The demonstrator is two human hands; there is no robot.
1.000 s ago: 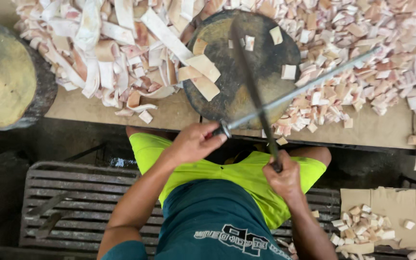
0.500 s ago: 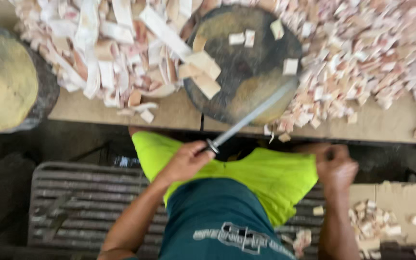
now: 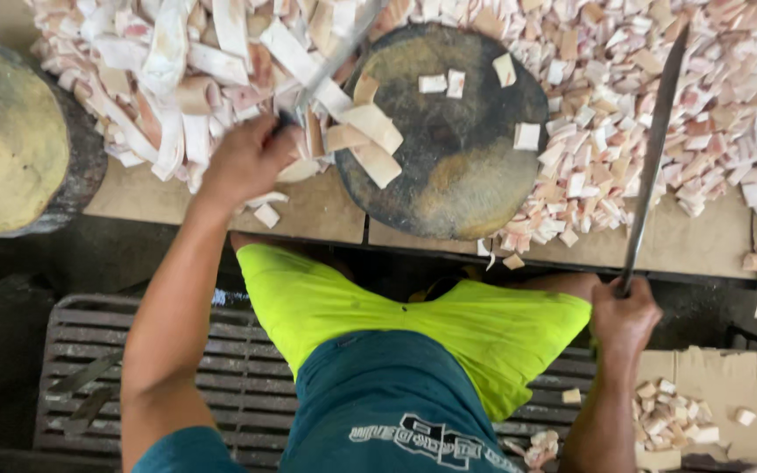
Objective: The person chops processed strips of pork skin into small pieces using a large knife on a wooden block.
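Wooden bench (image 3: 326,215), round dark chopping block (image 3: 449,166) amid pale strips. Left hand (image 3: 243,162) clenched on knife (image 3: 335,57); right hand (image 3: 624,315) clenched on long blade (image 3: 654,149).

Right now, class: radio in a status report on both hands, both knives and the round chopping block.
Left hand grips knife over long strips. Right hand holds long knife upright. Chopping block carries few pieces; nothing blocking.

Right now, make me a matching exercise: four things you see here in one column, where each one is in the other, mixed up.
1 round dark chopping block
2 long strips
3 small cut pieces
4 long knife

A in the right hand
B piled by the left hand
C heaped right of the block
D middle of the bench

Pairs: 1-D, 2-B, 3-C, 4-A
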